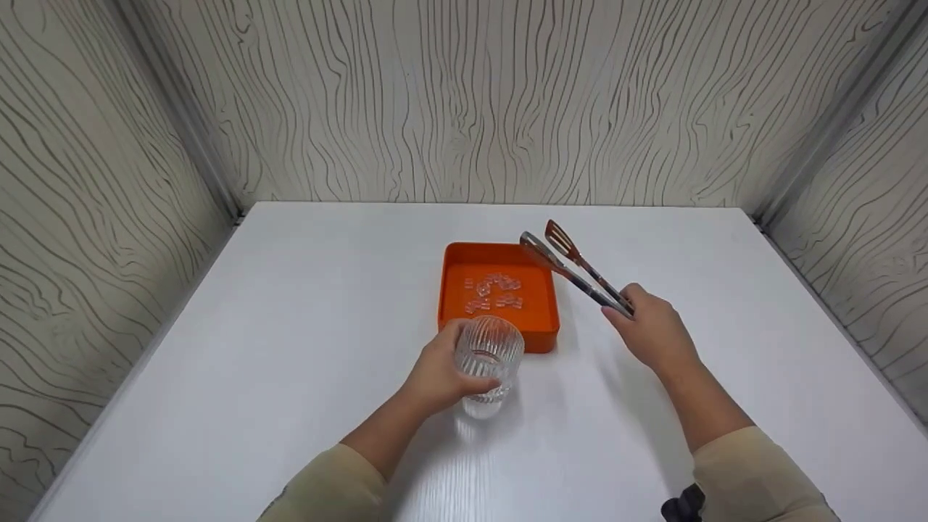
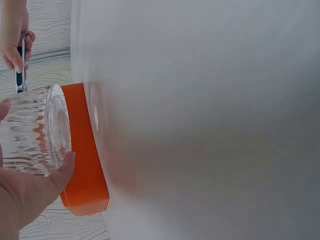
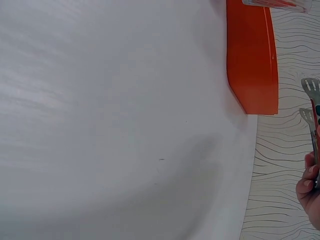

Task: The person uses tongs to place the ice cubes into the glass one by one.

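Note:
In the head view my left hand (image 1: 433, 377) grips a clear ribbed glass (image 1: 490, 355) around its side, the thumb across its front. The glass overlaps the near edge of an orange tray (image 1: 540, 342), and the left wrist view shows its thick base (image 2: 61, 122) tilted toward the camera. Several clear ice-like pieces (image 1: 500, 281) lie on the tray's floor. My right hand (image 1: 656, 330) holds metal tongs (image 1: 580, 272) by the handle end. Their slotted tips are spread apart, over the tray's far right corner in the head view. The right wrist view shows the fingers (image 3: 307, 185) curled around the handles.
The tray stands on a white table (image 1: 312, 304), near its middle. Wood-grain panels (image 1: 464, 101) rise behind the table and on both sides. A small black object (image 1: 684, 504) shows by the right sleeve at the bottom of the head view.

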### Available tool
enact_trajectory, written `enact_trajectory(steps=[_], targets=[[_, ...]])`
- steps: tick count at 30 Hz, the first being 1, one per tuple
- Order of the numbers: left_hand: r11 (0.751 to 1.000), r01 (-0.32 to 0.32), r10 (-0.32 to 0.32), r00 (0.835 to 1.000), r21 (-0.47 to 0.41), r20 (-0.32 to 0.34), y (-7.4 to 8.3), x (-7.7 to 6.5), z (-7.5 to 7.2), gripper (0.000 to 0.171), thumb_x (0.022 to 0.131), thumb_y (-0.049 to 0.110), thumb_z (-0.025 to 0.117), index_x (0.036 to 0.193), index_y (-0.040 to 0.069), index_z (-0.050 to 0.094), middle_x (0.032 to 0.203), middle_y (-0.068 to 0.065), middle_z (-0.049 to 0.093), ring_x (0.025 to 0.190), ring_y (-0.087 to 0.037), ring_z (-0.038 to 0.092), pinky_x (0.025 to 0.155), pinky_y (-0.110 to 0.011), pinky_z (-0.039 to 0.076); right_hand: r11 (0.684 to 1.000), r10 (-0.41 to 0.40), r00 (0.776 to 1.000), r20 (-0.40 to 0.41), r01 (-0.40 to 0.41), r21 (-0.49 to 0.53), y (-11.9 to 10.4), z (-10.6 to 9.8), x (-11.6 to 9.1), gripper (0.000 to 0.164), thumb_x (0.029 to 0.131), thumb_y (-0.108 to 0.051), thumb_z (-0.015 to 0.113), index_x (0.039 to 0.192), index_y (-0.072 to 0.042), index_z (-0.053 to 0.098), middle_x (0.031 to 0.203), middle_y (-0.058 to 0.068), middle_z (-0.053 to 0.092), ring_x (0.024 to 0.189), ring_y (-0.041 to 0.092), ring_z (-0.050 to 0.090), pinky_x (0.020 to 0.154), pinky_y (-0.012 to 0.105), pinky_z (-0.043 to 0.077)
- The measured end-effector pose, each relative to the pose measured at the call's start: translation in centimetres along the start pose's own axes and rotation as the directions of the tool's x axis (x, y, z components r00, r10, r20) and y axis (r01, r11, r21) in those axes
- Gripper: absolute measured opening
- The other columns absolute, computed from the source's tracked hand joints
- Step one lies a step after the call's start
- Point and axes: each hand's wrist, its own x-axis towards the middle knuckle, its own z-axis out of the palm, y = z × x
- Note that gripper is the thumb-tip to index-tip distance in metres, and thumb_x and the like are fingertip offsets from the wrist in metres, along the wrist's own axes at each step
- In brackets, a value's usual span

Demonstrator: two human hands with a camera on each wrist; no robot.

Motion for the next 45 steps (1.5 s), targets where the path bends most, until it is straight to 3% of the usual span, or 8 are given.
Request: enact_trajectory(steps=[8, 17, 25, 33, 45], targets=[[0.997, 0.034, -0.037, 0.998, 0.068, 0.044, -0.2, 0.3, 0.9, 0.082, 0.058, 0.036, 0.086, 0.126, 0.031, 0.04, 0.123, 0.008, 0.05, 0.115, -0.019, 0.047, 0.094, -0.046, 0.043, 1.0, 0.008, 1.0, 0.027, -0.008, 0.0, -0.2, 0.2, 0.0, 0.031, 0.091, -0.034, 0.055, 0.101, -0.006, 0.049, 0.077, 0.007, 0.053, 0.067, 0.021, 0.048, 0.055, 0.029, 0.039], [0.997, 0.055, -0.058, 0.997, 0.055, 0.049, -0.7, 0.6, 1.4, 0.084, 0.058, 0.038, 0.085, 0.127, 0.031, 0.038, 0.125, 0.006, 0.05, 0.117, -0.021, 0.046, 0.095, -0.047, 0.042, 1.0, 0.003, 0.999, 0.045, -0.003, -0.017, -0.4, 0.3, 0.1, 0.031, 0.091, -0.034, 0.056, 0.103, -0.006, 0.048, 0.078, 0.007, 0.053, 0.068, 0.021, 0.048, 0.056, 0.03, 0.039], [0.995, 0.073, -0.078, 0.995, 0.07, 0.059, -0.9, 0.9, 1.1, 0.087, 0.058, 0.038, 0.085, 0.131, 0.033, 0.039, 0.129, 0.006, 0.049, 0.12, -0.022, 0.044, 0.098, -0.048, 0.04, 1.0, 0.024, 0.997, 0.069, -0.023, -0.02, -0.4, 0.4, 0.0, 0.031, 0.09, -0.034, 0.056, 0.102, -0.007, 0.047, 0.076, 0.007, 0.052, 0.066, 0.021, 0.048, 0.054, 0.029, 0.039], [0.995, 0.051, -0.056, 0.997, 0.089, 0.055, -1.0, 1.2, 0.6, 0.082, 0.058, 0.038, 0.084, 0.129, 0.032, 0.044, 0.124, 0.006, 0.053, 0.117, -0.022, 0.048, 0.096, -0.046, 0.041, 0.999, -0.042, 0.999, 0.027, 0.043, -0.023, -0.3, 0.6, 0.0, 0.026, 0.09, -0.031, 0.057, 0.097, -0.008, 0.049, 0.072, 0.004, 0.052, 0.062, 0.019, 0.047, 0.052, 0.028, 0.037], [0.996, 0.071, -0.074, 0.996, 0.061, 0.048, -1.2, 1.3, 0.6, 0.08, 0.058, 0.036, 0.085, 0.123, 0.032, 0.039, 0.123, 0.004, 0.052, 0.116, -0.021, 0.048, 0.096, -0.047, 0.041, 0.999, -0.005, 0.997, 0.075, 0.009, -0.042, -0.4, -0.5, 0.2, 0.027, 0.09, -0.033, 0.056, 0.099, -0.008, 0.048, 0.075, 0.005, 0.052, 0.064, 0.02, 0.047, 0.053, 0.029, 0.038]])
